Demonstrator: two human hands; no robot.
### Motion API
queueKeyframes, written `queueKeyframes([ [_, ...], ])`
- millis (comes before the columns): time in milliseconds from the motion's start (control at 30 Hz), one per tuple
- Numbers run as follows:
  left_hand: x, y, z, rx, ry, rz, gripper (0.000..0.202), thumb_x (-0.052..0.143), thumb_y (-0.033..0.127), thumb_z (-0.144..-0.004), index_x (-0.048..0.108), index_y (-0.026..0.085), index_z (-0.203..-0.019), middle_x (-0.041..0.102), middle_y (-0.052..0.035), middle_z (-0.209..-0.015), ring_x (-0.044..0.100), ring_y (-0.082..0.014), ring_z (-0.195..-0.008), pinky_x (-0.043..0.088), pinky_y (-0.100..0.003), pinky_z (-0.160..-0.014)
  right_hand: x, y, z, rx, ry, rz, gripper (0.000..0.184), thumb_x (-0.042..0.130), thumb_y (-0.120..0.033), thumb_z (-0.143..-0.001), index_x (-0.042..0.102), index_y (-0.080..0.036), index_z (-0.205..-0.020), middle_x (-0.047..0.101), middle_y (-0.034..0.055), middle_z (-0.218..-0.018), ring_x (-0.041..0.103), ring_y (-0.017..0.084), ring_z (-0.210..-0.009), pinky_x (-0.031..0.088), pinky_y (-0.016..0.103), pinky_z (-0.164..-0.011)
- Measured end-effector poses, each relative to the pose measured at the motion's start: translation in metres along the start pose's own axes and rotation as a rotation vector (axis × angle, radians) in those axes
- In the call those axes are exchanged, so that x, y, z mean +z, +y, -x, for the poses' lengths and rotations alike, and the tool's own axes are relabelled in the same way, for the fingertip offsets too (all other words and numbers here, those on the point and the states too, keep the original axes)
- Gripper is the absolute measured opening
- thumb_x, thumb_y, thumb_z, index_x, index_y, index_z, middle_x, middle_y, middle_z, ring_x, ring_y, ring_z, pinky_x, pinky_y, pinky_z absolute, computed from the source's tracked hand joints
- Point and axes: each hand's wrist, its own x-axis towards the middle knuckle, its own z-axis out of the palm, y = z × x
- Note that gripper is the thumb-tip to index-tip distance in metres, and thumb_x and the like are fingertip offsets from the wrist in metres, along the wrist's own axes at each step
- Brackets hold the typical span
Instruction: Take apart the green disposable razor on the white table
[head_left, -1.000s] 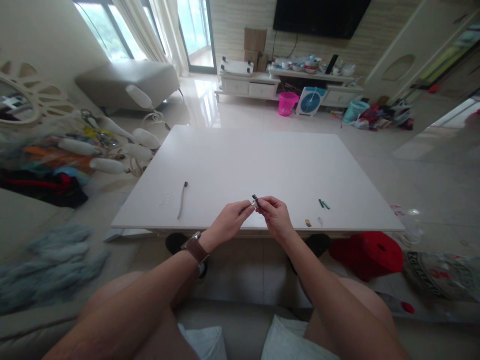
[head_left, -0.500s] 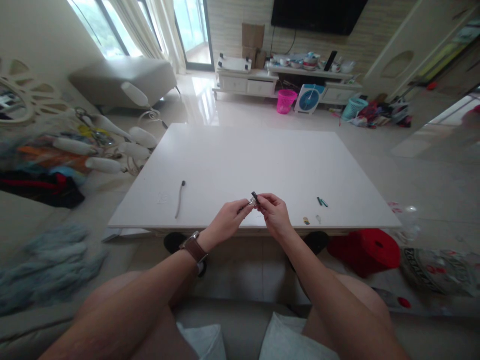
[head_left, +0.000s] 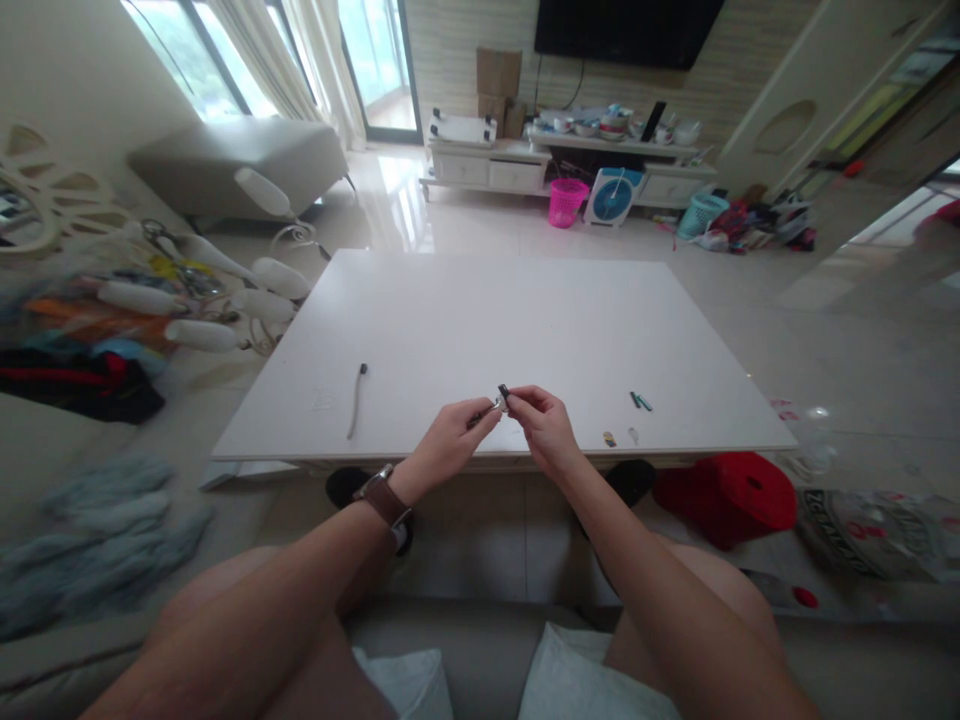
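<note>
My left hand [head_left: 448, 436], with a brown-strapped watch on its wrist, is closed on a small silver metal piece [head_left: 497, 403] near the table's front edge. The fingertips of my right hand [head_left: 549, 428] pinch a small black piece [head_left: 503, 390] against it. Both pieces are too small to name. Over to the right lie two small dark green cylinders [head_left: 640, 401] that look like batteries. Nearer the edge are a small gold-and-black piece [head_left: 609, 439] and a small clear piece [head_left: 633, 435]. A thin pale stick with a dark head [head_left: 357, 400] lies on the left.
The white table [head_left: 495, 310] spans the space before me. A red roll [head_left: 750, 498] stands on the floor at the right, beside a printed bag [head_left: 870, 535]. A lamp with white shades [head_left: 202, 335] stands by the table's left side. A pink basket [head_left: 568, 203] is farther back.
The view has shifted slightly. Both hands stay together, and the black piece is held at a slightly different angle against the silver piece.
</note>
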Motion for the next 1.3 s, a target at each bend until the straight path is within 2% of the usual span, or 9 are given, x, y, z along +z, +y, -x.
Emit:
queueKeyframes([
  [200, 0.001, -0.003, -0.001, 0.031, 0.016, -0.071, 0.036, 0.046, 0.044, -0.098, 0.055, 0.017, -0.077, 0.049, 0.0037, -0.068, 0.043, -0.011, -0.065, 0.031, -0.025, -0.062, 0.002, -0.007, 0.002, 0.058, -0.004, -0.017, 0.015, 0.084, -0.028, -0.061, 0.073, -0.02, -0.067, 0.072, 0.0004, -0.067, 0.061, 0.012, -0.065, 0.045, 0.026, -0.066],
  [467, -0.002, -0.003, 0.0, 0.06, -0.007, -0.114, 0.036, 0.045, 0.043, -0.099, 0.058, 0.017, -0.079, 0.057, 0.002, -0.071, 0.049, -0.012, -0.067, 0.034, -0.025, -0.064, 0.001, -0.006, 0.001, 0.087, -0.015, -0.03, 0.018, 0.086, -0.03, -0.06, 0.075, -0.019, -0.068, 0.072, 0.0012, -0.066, 0.061, 0.012, -0.062, 0.044, 0.025, -0.062],
  [633, -0.002, -0.006, -0.001, 0.059, -0.032, -0.124, 0.034, 0.043, 0.042, -0.1, 0.063, 0.018, -0.086, 0.065, -0.0001, -0.08, 0.055, -0.0138, -0.073, 0.037, -0.026, -0.069, 0.0, -0.007, 0.001, 0.142, -0.016, -0.079, 0.02, 0.088, -0.029, -0.058, 0.074, -0.018, -0.065, 0.071, 0.0018, -0.064, 0.061, 0.012, -0.058, 0.045, 0.025, -0.06],
  [967, -0.003, -0.005, 0.0, 0.061, -0.014, -0.156, 0.033, 0.04, 0.04, -0.101, 0.057, 0.019, -0.081, 0.061, 0.0011, -0.074, 0.051, -0.0131, -0.068, 0.035, -0.025, -0.065, 0.001, -0.013, 0.004, 0.172, -0.029, -0.079, 0.022, 0.088, -0.032, -0.058, 0.073, -0.017, -0.065, 0.073, 0.0032, -0.067, 0.063, 0.013, -0.059, 0.048, 0.026, -0.061],
  [1300, -0.004, -0.003, 0.0, 0.074, -0.021, -0.193, 0.03, 0.04, 0.037, -0.101, 0.058, 0.019, -0.084, 0.065, -0.0006, -0.079, 0.055, -0.0138, -0.07, 0.036, -0.025, -0.066, 0.003, -0.013, 0.004, 0.187, -0.005, -0.054, 0.026, 0.09, -0.034, -0.055, 0.074, -0.016, -0.064, 0.072, 0.0041, -0.066, 0.065, 0.014, -0.062, 0.049, 0.025, -0.061],
])
